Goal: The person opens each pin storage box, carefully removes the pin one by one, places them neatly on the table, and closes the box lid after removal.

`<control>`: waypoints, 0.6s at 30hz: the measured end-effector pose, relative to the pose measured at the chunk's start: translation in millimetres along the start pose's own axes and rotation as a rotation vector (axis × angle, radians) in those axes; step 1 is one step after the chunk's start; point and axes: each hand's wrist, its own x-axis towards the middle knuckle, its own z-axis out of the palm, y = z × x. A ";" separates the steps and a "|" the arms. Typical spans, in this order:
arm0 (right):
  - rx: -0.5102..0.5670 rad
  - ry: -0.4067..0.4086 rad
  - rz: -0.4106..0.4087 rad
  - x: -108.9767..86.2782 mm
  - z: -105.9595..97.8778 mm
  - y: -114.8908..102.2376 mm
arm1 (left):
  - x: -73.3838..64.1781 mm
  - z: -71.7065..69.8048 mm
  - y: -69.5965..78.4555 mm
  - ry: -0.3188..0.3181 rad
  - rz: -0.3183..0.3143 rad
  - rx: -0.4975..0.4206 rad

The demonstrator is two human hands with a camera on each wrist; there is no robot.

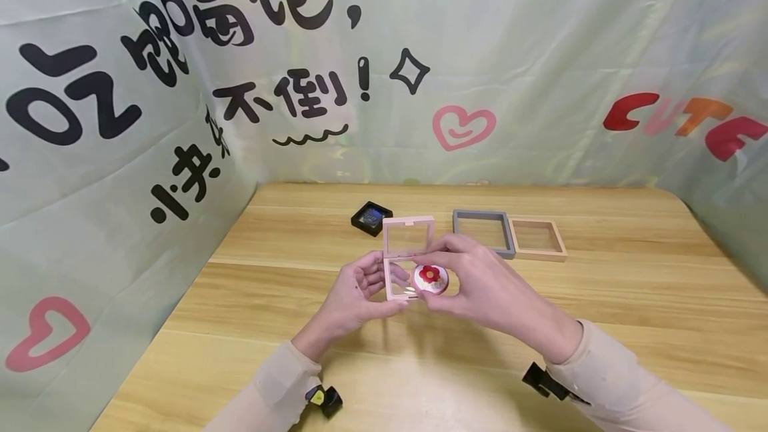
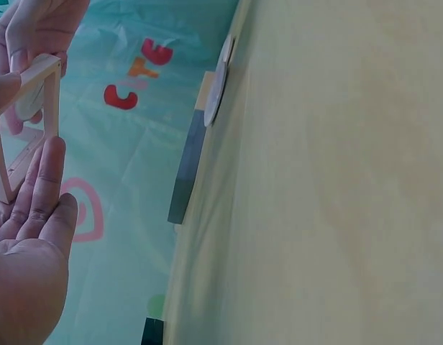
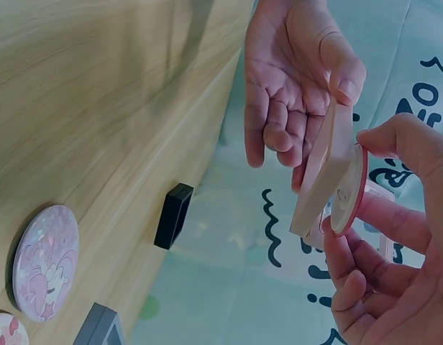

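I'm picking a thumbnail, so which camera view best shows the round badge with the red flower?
The head view: the flower badge faces the camera, its design clear. The left wrist view shows only a pale part through the pink frame; the right wrist view has it nearly edge-on, red rim and pale side showing.

- Room for a hand lay between the black case (image 1: 371,219) and the grey frame (image 1: 511,237).
- The pink frame (image 1: 399,257) and right hand (image 1: 480,282) obstructed its near side.
- The fabric wall (image 1: 528,85) closed off the back.
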 end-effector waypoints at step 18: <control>-0.008 0.009 0.049 -0.5 -6.7 21.0 | 1.1 -8.1 -0.2 0.059 -0.021 -0.011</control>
